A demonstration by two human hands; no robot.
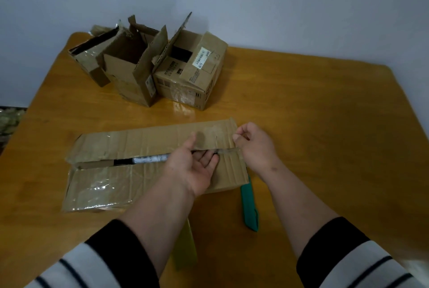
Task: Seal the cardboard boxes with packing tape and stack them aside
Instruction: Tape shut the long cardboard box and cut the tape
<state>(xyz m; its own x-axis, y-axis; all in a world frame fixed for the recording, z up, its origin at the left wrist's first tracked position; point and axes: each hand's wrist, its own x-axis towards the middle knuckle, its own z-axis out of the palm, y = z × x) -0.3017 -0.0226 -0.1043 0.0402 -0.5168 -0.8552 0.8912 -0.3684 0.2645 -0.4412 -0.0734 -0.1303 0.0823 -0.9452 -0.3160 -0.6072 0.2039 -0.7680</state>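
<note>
Cardboard flat box point(148, 167) lay mid-bench point(313, 125), flaps nearly closed. Left hand point(192, 169) rested palm-up at the seam, fingers loose, perhaps steadying clear tape point(228, 151); right hand point(254, 146) pinched its end. Three open boxes point(148, 65) stood behind.

Creased matt cardboard box point(148, 139) on glossy wooden table point(313, 106).

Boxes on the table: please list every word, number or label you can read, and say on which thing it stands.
No text can be read with certainty.
White sticker on the right open box: printed lines, too small to read.
Dark print on that box's front flap: blurred.
Small label on the middle open box: unreadable.
White strip in the gap of the flat box: print blurred.
</note>
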